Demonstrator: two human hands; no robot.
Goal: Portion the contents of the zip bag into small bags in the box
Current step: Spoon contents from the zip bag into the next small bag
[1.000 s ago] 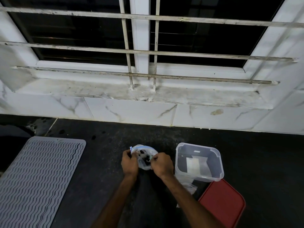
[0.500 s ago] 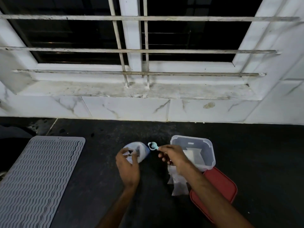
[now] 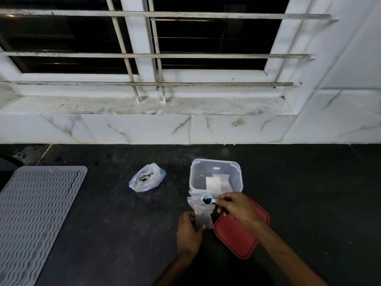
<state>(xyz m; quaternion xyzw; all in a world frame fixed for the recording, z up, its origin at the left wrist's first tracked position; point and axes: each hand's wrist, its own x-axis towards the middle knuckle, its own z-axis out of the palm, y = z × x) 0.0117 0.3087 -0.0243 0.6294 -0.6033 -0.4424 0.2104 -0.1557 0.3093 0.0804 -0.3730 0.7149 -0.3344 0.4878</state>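
I'm pinching the teal scoop [image 3: 207,199] by its handle in my right hand [image 3: 237,209], hovering its dark load over the small bag [image 3: 201,213]. My left hand [image 3: 188,234] is gripping that bag low down. Its limp, clear film mouth needs holding wide before I tip. The crumpled zip bag [image 3: 146,178] is lying well left of my left hand, with the rigid clear box [image 3: 215,162] just beyond my right.

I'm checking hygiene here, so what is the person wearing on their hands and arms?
Nothing visible. The left hand and right hand are ungloved, and both forearms are bare to the picture's edge: no sleeves, watch or bracelet. Rings are too small to tell.
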